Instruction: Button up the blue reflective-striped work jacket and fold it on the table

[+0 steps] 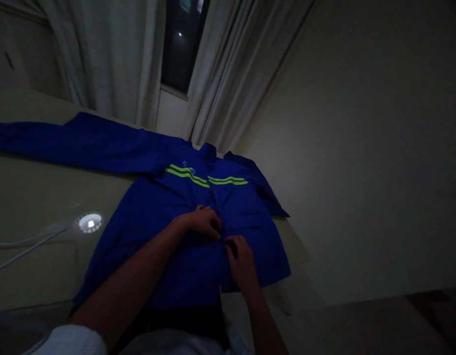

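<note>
A blue jacket point(139, 222) with yellow-green stripes across the chest lies spread on the table, its collar at the far side and one sleeve stretched out to the left. My left hand point(206, 222) is closed at the jacket's front opening, fingers bent onto the cloth edge. Just below and to the right, my right hand point(240, 254) pinches the front edge of the jacket, thumb and fingers together. Both hands nearly meet at the middle of the front. The dim light hides the fine detail between the fingertips.
A lit round lamp point(90, 223) with a white cable point(31, 249) rests on the table point(35, 197) at the left. Pale curtains point(109, 59) hang beside a dark window point(181, 44) behind the table. A bare wall point(361, 148) stands to the right.
</note>
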`<action>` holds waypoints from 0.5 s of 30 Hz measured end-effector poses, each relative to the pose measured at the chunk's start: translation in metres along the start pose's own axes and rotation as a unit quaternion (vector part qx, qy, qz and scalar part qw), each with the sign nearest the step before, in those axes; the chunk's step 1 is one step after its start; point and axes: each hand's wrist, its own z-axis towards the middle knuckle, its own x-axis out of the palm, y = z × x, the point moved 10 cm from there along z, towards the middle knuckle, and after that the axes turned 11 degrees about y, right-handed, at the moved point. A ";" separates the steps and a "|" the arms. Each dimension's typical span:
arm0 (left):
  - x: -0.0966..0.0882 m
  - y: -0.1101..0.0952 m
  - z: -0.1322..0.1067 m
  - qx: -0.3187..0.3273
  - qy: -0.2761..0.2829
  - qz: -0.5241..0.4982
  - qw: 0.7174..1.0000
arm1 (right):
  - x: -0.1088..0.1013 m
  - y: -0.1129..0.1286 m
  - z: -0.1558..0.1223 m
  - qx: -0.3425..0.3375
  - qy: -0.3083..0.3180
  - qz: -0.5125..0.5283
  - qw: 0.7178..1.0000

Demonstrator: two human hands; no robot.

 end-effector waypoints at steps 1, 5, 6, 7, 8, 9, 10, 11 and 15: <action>0.002 0.000 0.000 0.005 0.015 -0.015 1.000 | 0.000 -0.001 0.000 0.007 -0.002 -0.009 1.000; 0.009 0.000 0.004 0.007 0.045 -0.038 0.998 | 0.009 0.004 0.007 0.030 0.023 -0.071 0.997; 0.009 -0.001 0.004 0.007 0.044 -0.034 0.998 | 0.012 0.007 0.010 0.030 0.033 -0.093 0.995; 0.008 -0.002 0.005 0.008 0.043 -0.030 0.999 | 0.014 0.011 0.013 0.029 0.042 -0.115 0.992; 0.007 -0.003 0.004 0.008 0.041 -0.026 0.999 | 0.016 0.014 0.016 0.029 0.048 -0.135 0.989; 0.006 -0.003 0.004 0.007 0.039 -0.025 0.999 | 0.016 0.017 0.019 0.029 0.050 -0.152 0.987; 0.005 -0.002 0.003 0.004 0.041 -0.025 0.999 | 0.016 0.019 0.022 0.029 0.049 -0.163 0.985; 0.004 -0.001 0.002 0.003 0.043 -0.029 0.999 | 0.015 0.020 0.024 0.028 0.045 -0.171 0.984; -0.003 0.001 -0.003 0.004 0.042 -0.056 0.998 | 0.011 0.018 0.029 0.033 0.001 -0.205 0.978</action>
